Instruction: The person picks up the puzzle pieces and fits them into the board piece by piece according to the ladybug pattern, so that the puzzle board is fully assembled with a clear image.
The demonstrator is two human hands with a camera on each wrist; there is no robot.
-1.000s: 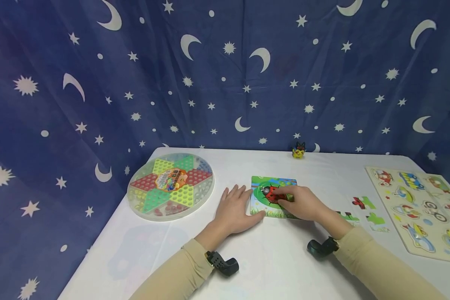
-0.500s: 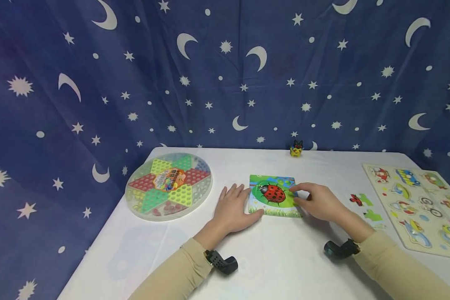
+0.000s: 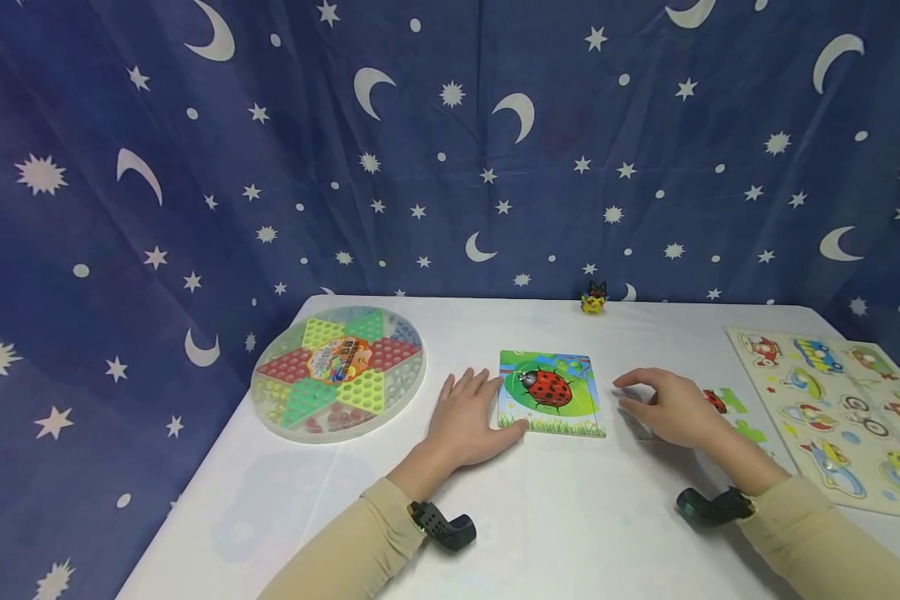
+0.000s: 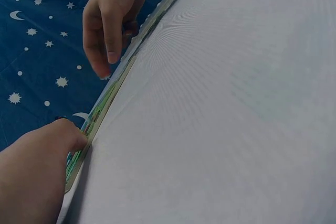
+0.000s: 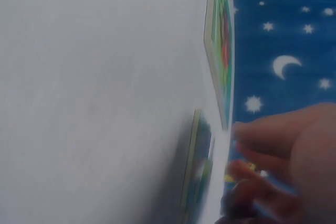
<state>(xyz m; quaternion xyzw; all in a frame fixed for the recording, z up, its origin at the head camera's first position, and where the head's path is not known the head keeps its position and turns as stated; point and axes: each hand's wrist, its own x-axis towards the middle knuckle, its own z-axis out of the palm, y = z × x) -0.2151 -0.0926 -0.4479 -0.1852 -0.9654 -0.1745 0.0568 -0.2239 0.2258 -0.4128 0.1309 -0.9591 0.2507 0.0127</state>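
The square ladybug jigsaw puzzle lies flat on the table, its red ladybug on a green circle. My left hand rests along its left side with straight fingers, thumb at the lower left corner; the left wrist view shows that thumb on the puzzle's edge. My right hand is held over the table to the right of the puzzle, finger and thumb apart, gripping nothing. Loose jigsaw pieces, one red and a green one, lie beyond it, partly hidden by it. A piece shows below it in the right wrist view.
At the right is a wooden peg puzzle board with vehicle pictures. A round Chinese checkers set lies at the left. Near the back edge stands a small yellow figurine. A blue star-patterned curtain hangs behind the table.
My right hand has let go of the ladybug part of the puzzle and drawn away to the right, toward the loose pieces. The left hand has stayed beside the puzzle.
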